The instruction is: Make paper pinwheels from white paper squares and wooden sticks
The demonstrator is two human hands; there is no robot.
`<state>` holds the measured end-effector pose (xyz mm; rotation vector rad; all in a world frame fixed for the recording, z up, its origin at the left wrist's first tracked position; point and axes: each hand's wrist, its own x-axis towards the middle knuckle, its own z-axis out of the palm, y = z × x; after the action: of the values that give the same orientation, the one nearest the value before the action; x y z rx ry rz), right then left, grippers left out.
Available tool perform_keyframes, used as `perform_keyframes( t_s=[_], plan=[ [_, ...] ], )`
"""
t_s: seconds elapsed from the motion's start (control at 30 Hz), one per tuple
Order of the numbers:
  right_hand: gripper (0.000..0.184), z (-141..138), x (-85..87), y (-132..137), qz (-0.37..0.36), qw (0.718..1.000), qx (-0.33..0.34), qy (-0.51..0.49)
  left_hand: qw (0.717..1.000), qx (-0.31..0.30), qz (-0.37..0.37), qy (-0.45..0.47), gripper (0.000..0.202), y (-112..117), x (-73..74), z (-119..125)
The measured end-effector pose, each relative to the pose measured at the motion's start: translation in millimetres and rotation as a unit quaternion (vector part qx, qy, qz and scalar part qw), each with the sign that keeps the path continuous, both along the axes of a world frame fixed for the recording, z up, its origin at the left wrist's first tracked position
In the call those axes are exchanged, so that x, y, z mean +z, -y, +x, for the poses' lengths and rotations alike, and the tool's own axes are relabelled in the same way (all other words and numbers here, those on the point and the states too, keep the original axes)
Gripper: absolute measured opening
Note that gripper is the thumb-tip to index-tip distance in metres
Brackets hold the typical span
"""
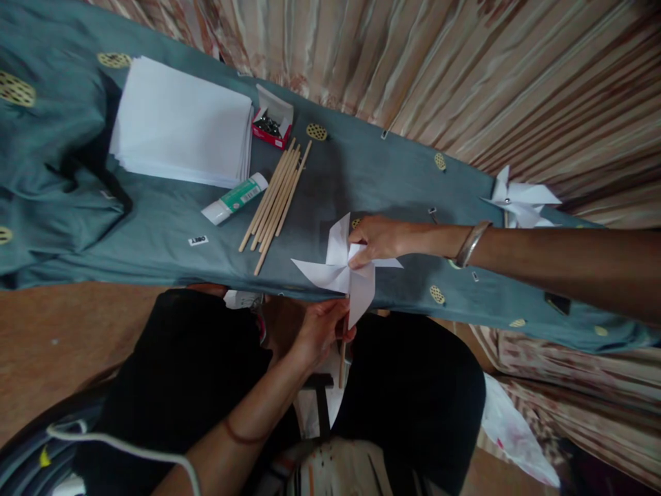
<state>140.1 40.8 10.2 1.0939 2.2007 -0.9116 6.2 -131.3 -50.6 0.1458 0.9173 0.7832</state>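
Note:
A white paper pinwheel (338, 269) is held at the near edge of the cloth-covered table. My right hand (374, 240) reaches in from the right, its fingers closed on the pinwheel by its centre. Below the blades, my left hand (325, 327) pinches a thin wooden stick (341, 365), which points down between my knees. The stick's upper end is hidden behind the paper. Another white pinwheel (521, 200) lies at the far right by the curtain.
A stack of white paper (180, 120) lies at the left of the blue-green cloth (382, 172). Near it are a small red-and-white box (272, 124) of metal pins, a glue stick (235, 198) and several wooden sticks (276, 200). A pleated curtain (413, 62) hangs behind the table.

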Motion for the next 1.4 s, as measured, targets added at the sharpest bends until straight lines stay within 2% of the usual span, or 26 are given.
perform_keyframes(
  t_s=[0.27, 0.57, 0.67, 0.8, 0.9, 1.03, 1.13, 1.27, 1.33, 1.4],
  plan=[
    [0.023, -3.2, 4.8, 2.9, 0.002, 1.000, 0.016, -0.005, 1.000, -0.007, 0.004, 0.001, 0.044, 0.1, 3.3, -1.3],
    [0.019, -1.5, 12.5, 6.7, -0.022, 1.000, -0.017, -0.015, 1.000, -0.003, -0.011, 0.012, 0.051, 11.2, 10.7, -10.9],
    [0.023, -0.6, 10.1, 5.6, -0.022, 0.999, -0.020, -0.023, 1.000, -0.026, -0.005, -0.004, 0.046, 18.6, 12.1, -17.8],
    [0.028, 2.8, 9.3, 6.1, -0.025, 0.998, -0.037, -0.038, 0.999, -0.028, 0.002, -0.017, 0.041, 21.9, 14.2, -20.5],
    [0.031, 8.8, 8.5, 8.3, -0.049, 0.994, -0.074, -0.062, 0.999, -0.029, 0.014, -0.020, 0.040, 20.8, 16.1, -18.8],
    [0.034, 20.1, 5.6, 12.2, -0.099, 0.974, -0.157, -0.131, 0.999, -0.024, 0.017, -0.022, 0.040, 20.2, 15.3, -16.8],
    [0.039, 27.7, 5.8, 15.4, -0.122, 0.959, -0.196, -0.165, 0.999, -0.026, 0.027, -0.037, 0.040, 20.4, 12.9, -16.2],
    [0.044, 36.3, 10.0, 21.2, -0.154, 0.922, -0.275, -0.223, 0.997, -0.024, 0.035, -0.057, 0.038, 17.8, 13.5, -15.2],
    [0.043, 41.6, 12.1, 25.9, -0.137, 0.902, -0.316, -0.259, 0.997, -0.021, 0.040, -0.062, 0.038, 14.3, 16.6, -14.6],
    [0.041, 47.7, 14.2, 32.5, -0.082, 0.878, -0.360, -0.306, 0.996, -0.021, 0.052, -0.068, 0.038, 9.3, 21.6, -14.0]
  ],
)
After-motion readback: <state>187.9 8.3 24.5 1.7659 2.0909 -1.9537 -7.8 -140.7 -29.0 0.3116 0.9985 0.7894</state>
